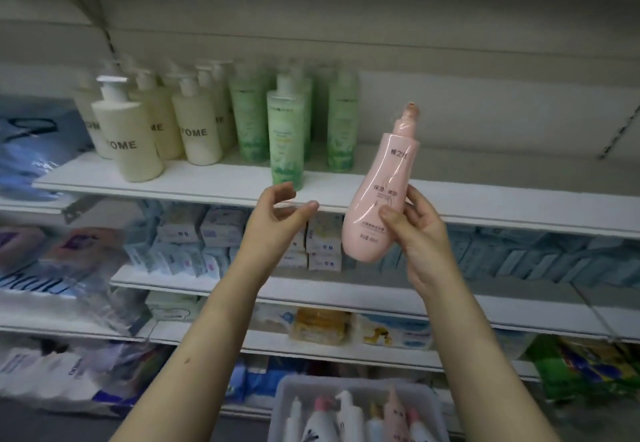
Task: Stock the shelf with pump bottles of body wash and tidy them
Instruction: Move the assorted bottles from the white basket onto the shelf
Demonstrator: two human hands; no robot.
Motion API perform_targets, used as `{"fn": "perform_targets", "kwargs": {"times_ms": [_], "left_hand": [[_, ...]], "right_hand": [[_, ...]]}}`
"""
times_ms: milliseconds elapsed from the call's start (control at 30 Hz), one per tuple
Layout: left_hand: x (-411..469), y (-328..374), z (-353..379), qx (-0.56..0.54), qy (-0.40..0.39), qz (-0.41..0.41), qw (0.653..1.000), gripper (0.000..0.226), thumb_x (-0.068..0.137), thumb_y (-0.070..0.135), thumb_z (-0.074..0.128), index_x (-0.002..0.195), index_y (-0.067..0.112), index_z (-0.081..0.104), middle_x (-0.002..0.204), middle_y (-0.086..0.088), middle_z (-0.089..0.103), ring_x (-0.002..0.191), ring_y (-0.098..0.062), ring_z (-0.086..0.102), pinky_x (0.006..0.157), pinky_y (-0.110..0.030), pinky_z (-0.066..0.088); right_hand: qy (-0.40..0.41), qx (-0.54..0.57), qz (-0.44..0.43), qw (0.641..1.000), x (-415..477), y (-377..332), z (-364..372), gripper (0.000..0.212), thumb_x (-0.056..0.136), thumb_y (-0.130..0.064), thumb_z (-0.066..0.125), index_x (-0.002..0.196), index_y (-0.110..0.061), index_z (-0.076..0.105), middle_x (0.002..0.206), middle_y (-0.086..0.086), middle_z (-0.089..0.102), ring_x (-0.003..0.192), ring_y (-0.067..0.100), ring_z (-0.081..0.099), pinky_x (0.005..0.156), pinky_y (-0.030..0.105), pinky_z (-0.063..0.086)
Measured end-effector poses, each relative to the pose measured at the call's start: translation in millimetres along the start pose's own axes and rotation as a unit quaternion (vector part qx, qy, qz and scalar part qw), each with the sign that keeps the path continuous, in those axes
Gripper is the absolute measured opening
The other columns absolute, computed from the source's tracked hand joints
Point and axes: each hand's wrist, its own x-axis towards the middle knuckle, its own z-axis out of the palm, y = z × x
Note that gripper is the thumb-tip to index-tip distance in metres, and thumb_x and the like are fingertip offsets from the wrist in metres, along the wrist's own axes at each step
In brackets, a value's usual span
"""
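Right grip clamps pink bottle, pump up, axis leaning right; left grip apart.

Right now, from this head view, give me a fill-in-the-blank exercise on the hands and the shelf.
1. The right hand grips a ____ pump bottle.
2. The left hand holds ____.
3. On the shelf, the green bottles stand to the ____ of the cream bottles.
Missing words: pink; nothing; right.

Basket cut off below (packets seemingly blurred).
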Motion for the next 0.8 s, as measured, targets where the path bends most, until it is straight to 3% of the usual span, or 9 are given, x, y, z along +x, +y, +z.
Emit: {"fn": "perform_targets", "kwargs": {"times_ms": [233,300,467,633,800], "left_hand": [[37.1,-4.5,14.7,0.048,-0.101,0.017,0.994,0.037,0.086,0.038,0.07,0.12,0.025,0.061,0.119,0.012,0.064,0.106,-0.005,0.06,0.082,-0.019,0.05],[41.8,-3.8,24.2,0.076,-0.113,0.029,0.99,0.04,0.086,0.04,0.07,0.123,0.024,0.062,0.117,0.013,0.064,0.102,-0.006,0.06,0.085,-0.024,0.052],[48.8,1.5,40.2,0.134,-0.1,0.054,0.984,0.037,0.086,0.044,0.068,0.119,0.028,0.064,0.106,0.015,0.063,0.086,-0.004,0.055,0.077,-0.024,0.046],[62.2,6.8,52.9,0.166,-0.109,0.098,0.975,0.04,0.087,0.043,0.067,0.123,0.026,0.064,0.119,0.018,0.057,0.109,0.002,0.047,0.096,-0.023,0.039],[75.3,-6.1,56.7,0.292,-0.128,0.136,0.938,0.048,0.085,0.054,0.065,0.125,0.029,0.061,0.13,0.014,0.057,0.121,-0.006,0.049,0.099,-0.028,0.042]], "right_hand": [[0.032,-0.055,-0.062,0.996,43.6,-16.1,4.5,0.056,0.09,-0.003,0.063,0.142,-0.016,0.049,0.124,-0.003,0.066,0.106,0.009,0.066,0.073,0.021,0.055],[0.029,-0.067,-0.067,0.995,51.4,-19.6,-1.0,0.054,0.09,-0.004,0.063,0.14,-0.019,0.05,0.121,-0.007,0.067,0.108,0.007,0.065,0.074,0.022,0.055],[0.003,-0.106,-0.08,0.991,68.9,-24.7,-16.8,0.06,0.089,-0.002,0.065,0.143,-0.02,0.046,0.122,-0.012,0.065,0.111,0.002,0.063,0.087,0.022,0.053],[-0.036,-0.143,-0.081,0.986,81.2,-23.6,-29.0,0.064,0.09,-0.003,0.064,0.146,-0.024,0.041,0.128,-0.017,0.061,0.119,0.0,0.058,0.095,0.023,0.049],[-0.063,-0.165,-0.066,0.982,82.5,-21.0,-33.7,0.061,0.093,-0.003,0.061,0.14,-0.034,0.036,0.127,-0.023,0.058,0.119,-0.005,0.056,0.098,0.022,0.047]]}}
